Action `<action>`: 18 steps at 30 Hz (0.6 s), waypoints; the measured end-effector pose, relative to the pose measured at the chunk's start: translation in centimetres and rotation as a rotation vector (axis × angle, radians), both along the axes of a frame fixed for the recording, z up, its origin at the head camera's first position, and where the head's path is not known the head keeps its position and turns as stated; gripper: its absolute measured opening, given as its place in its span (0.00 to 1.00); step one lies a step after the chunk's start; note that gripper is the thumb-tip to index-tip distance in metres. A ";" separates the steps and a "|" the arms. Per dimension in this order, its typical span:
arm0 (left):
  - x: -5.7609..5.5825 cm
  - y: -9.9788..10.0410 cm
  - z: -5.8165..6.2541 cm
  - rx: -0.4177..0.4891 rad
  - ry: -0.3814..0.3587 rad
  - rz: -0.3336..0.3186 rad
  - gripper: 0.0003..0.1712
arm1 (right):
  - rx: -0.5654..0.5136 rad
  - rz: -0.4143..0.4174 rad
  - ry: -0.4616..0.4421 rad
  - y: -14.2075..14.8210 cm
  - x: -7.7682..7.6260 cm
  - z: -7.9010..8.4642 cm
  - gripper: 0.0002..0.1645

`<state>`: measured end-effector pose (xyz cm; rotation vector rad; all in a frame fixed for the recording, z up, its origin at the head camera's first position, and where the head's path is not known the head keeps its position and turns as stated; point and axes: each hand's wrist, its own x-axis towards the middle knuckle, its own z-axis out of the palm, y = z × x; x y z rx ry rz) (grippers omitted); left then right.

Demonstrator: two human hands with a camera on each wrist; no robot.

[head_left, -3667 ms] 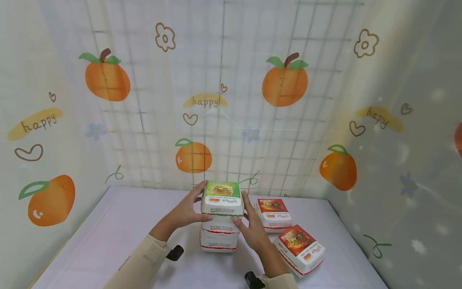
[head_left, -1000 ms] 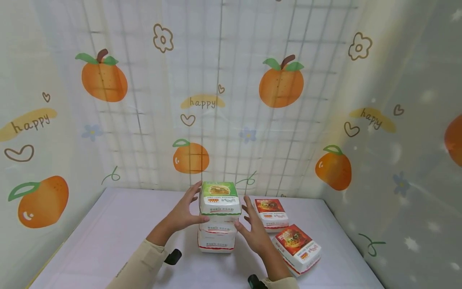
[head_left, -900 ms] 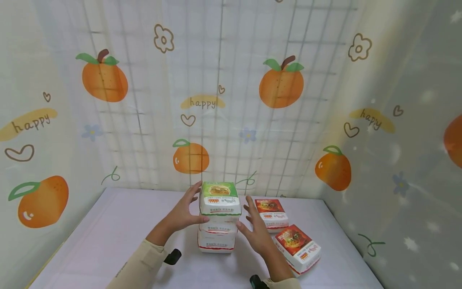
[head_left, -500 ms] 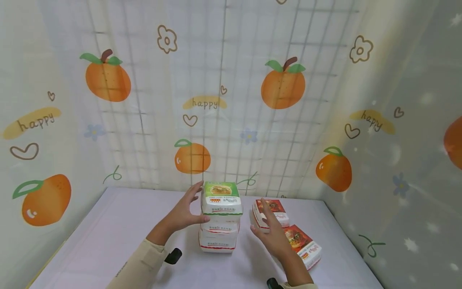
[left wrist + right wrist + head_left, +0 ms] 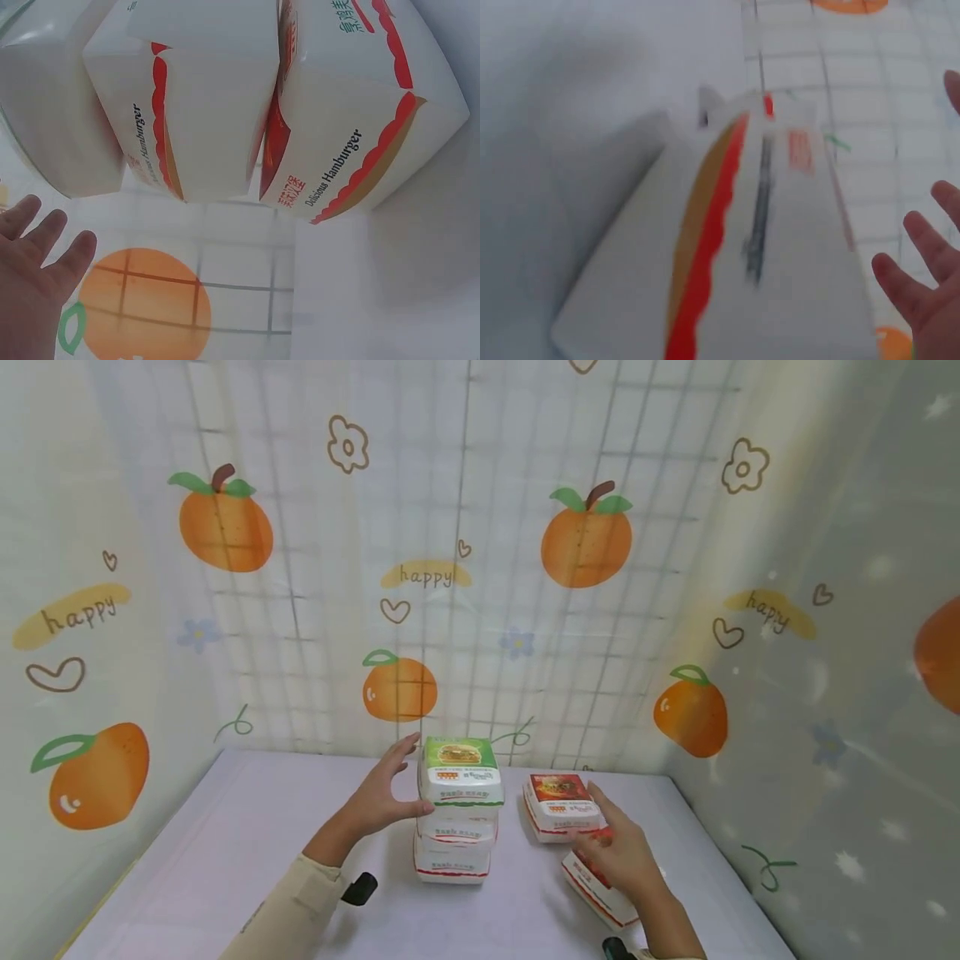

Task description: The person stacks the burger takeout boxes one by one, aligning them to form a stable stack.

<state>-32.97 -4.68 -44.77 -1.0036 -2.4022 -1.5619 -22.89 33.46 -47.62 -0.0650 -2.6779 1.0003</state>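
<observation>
Three hamburger boxes stand stacked: a green-topped box [image 5: 461,774] over a middle red-trimmed box [image 5: 459,831] and a bottom red-trimmed box [image 5: 452,863]. Beside the stack's left side is my left hand [image 5: 377,800], fingers extended and thumb near the front of the green-topped box. The left wrist view shows its fingers [image 5: 51,232] a little apart from the boxes. My right hand [image 5: 628,853] hovers over the front red-topped hamburger box [image 5: 596,889], partly hiding it. Spread fingers [image 5: 930,240] show beside that box's blurred white side [image 5: 802,277] in the right wrist view.
Another red-topped hamburger box [image 5: 562,810] lies behind the front one, right of the stack. All stand on a white table [image 5: 247,827]. A curtain printed with oranges [image 5: 585,543] hangs behind and along both sides.
My right hand has left the stack's right side and moved right and nearer, over the front red-topped box. My left hand stays beside the stack, which has not moved.
</observation>
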 end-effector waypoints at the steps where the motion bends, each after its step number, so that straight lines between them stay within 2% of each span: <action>1: 0.0 0.0 0.0 0.004 0.006 -0.001 0.61 | 0.010 -0.016 -0.018 0.4 0.0 0.0 0.56; 5: 0.0 0.0 0.0 0.010 0.030 -0.016 0.61 | 0.046 -0.043 -0.097 1.6 0.3 -0.3 0.58; 9: 0.0 0.2 0.0 0.009 0.031 -0.014 0.61 | 0.079 -0.014 -0.181 2.7 0.5 -0.6 0.57; 14: 0.0 0.4 -0.2 0.009 0.026 -0.006 0.61 | 0.122 0.008 -0.223 3.8 0.4 -0.9 0.51; 18: 0.0 0.5 -0.3 0.008 0.018 -0.005 0.61 | 0.110 -0.028 -0.260 4.1 0.2 -0.9 0.51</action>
